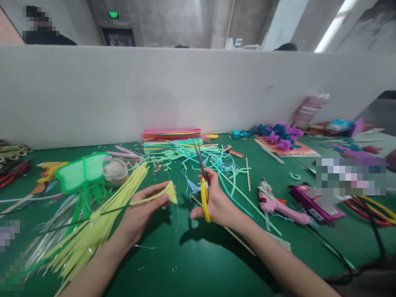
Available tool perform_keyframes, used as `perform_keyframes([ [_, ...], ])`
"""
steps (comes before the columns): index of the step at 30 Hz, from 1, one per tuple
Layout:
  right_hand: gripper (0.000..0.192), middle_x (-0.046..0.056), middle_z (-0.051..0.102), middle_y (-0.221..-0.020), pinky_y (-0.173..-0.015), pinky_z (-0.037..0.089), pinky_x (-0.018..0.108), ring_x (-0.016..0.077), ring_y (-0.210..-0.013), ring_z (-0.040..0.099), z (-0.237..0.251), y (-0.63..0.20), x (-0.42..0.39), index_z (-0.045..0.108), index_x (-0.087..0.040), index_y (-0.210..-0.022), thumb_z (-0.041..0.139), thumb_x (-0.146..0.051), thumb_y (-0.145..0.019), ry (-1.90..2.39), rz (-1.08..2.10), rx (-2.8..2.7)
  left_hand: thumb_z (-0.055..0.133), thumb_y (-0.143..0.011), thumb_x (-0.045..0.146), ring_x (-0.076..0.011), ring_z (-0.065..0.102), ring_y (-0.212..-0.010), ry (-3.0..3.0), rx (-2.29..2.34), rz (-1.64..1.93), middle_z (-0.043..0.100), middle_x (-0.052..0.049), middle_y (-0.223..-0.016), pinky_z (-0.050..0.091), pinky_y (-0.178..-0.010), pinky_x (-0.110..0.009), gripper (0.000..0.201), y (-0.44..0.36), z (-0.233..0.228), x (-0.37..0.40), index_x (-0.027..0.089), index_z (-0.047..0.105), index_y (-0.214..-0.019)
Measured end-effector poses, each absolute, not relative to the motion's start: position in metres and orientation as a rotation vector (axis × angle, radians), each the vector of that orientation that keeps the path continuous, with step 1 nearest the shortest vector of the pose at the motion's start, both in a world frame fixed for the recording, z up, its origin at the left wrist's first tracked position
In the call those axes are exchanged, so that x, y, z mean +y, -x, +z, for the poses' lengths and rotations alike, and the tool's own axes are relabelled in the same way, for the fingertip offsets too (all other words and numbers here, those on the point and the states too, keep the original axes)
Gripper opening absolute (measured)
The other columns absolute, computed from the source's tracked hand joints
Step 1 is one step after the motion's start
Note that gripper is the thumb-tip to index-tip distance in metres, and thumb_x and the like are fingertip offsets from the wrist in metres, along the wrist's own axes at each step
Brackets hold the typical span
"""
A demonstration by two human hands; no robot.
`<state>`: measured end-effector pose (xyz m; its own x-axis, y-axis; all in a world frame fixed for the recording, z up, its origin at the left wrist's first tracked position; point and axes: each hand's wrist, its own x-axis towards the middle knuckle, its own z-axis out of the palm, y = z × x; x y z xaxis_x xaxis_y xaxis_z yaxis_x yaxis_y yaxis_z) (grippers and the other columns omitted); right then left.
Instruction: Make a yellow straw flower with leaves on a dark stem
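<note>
Yellow piece (171,193): flares at the tip; sits above the desk (173,272), just right of the yellow bundle (93,235).
Left hand (144,208): pinches the yellow piece between thumb and fingers; sits beside the yellow bundle.
Right hand (215,202): stands part-open with thumb spread from curled fingers; has hold of scissors (204,202) with blades pointing away, farther right of the yellow bundle.
Green form (88,167): lies just left of the yellow bundle's far end.
Pink glue gun (284,210): rests well right of the yellow bundle.
</note>
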<state>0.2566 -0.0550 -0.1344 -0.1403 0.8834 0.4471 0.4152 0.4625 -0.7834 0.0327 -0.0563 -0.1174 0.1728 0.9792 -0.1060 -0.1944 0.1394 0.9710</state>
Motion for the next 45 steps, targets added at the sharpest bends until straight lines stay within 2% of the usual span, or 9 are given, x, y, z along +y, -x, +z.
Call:
perform_keyframes([
  [3,0.053,0.008,0.055,-0.108,-0.080,0.050,0.035,0.0221,-0.095,0.056,-0.132,-0.265,-0.059,0.044,-0.022,-0.123,0.066,-0.028,-0.075,1.263,0.243,-1.944,0.080,-0.070,0.028,-0.0192,0.067,-0.093,-1.082,1.010,1.150,0.073,-0.008,-0.110,0.056,-0.080,-0.025,0.044,-0.029,-0.119,-0.054,0.019,0.070,-0.112],
  [4,0.048,0.007,0.057,-0.104,-0.075,0.050,0.033,0.0218,-0.091,0.057,-0.132,-0.267,-0.059,0.047,-0.022,-0.122,0.062,-0.025,-0.077,1.284,0.120,-2.005,0.080,-0.070,0.028,-0.0190,0.067,-0.093,-1.087,1.008,1.177,0.073,-0.008,-0.110,0.056,-0.080,-0.025,0.043,-0.027,-0.119,-0.053,0.019,0.071,-0.111],
  [7,0.052,0.007,0.058,-0.100,-0.067,0.048,0.030,0.0207,-0.085,0.058,-0.135,-0.270,-0.060,0.049,-0.023,-0.126,0.061,-0.022,-0.075,1.276,-0.073,-2.119,0.081,-0.069,0.027,-0.0184,0.068,-0.091,-1.093,1.009,1.230,0.074,-0.007,-0.108,0.056,-0.080,-0.025,0.042,-0.021,-0.120,-0.049,0.020,0.072,-0.109],
  [17,0.047,0.007,0.060,-0.096,-0.064,0.045,0.027,0.0179,-0.080,0.057,-0.133,-0.261,-0.068,0.056,-0.021,-0.124,0.057,-0.023,-0.077,1.168,-0.181,-2.215,0.082,-0.067,0.026,-0.0156,0.070,-0.078,-1.122,1.061,1.272,0.076,-0.006,-0.097,0.056,-0.074,-0.023,0.045,-0.019,-0.117,-0.053,0.019,0.071,-0.110],
  [27,0.043,0.007,0.063,-0.094,-0.063,0.043,0.027,0.0177,-0.076,0.058,-0.131,-0.262,-0.069,0.061,-0.022,-0.119,0.057,-0.021,-0.077,1.212,-0.303,-2.170,0.075,-0.073,0.026,-0.0200,0.070,-0.089,-1.042,0.899,1.281,0.075,-0.009,-0.101,0.055,-0.083,-0.027,0.036,-0.017,-0.115,-0.051,0.016,0.073,-0.108],
  [32,0.040,0.007,0.063,-0.097,-0.063,0.044,0.027,0.0186,-0.080,0.061,-0.130,-0.255,-0.072,0.060,-0.022,-0.120,0.057,-0.026,-0.080,1.238,-0.297,-2.144,0.078,-0.072,0.026,-0.0176,0.070,-0.085,-1.087,0.943,1.261,0.075,-0.007,-0.103,0.055,-0.081,-0.026,0.038,-0.022,-0.116,-0.053,0.019,0.072,-0.109],
  [39,0.043,0.008,0.063,-0.100,-0.064,0.045,0.028,0.0195,-0.081,0.061,-0.131,-0.254,-0.071,0.058,-0.019,-0.121,0.058,-0.027,-0.079,1.305,-0.281,-2.134,0.082,-0.067,0.025,-0.0193,0.068,-0.090,-1.072,0.991,1.344,0.073,-0.004,-0.109,0.057,-0.079,-0.028,0.035,-0.028,-0.124,-0.049,0.022,0.075,-0.101],
  [45,0.042,0.008,0.063,-0.099,-0.063,0.044,0.028,0.0191,-0.080,0.061,-0.132,-0.252,-0.071,0.058,-0.021,-0.121,0.057,-0.028,-0.080,1.306,-0.301,-2.138,0.082,-0.066,0.028,-0.0183,0.068,-0.087,-1.073,1.028,1.354,0.075,-0.003,-0.100,0.056,-0.077,-0.026,0.039,-0.033,-0.125,-0.052,0.023,0.073,-0.104],
])
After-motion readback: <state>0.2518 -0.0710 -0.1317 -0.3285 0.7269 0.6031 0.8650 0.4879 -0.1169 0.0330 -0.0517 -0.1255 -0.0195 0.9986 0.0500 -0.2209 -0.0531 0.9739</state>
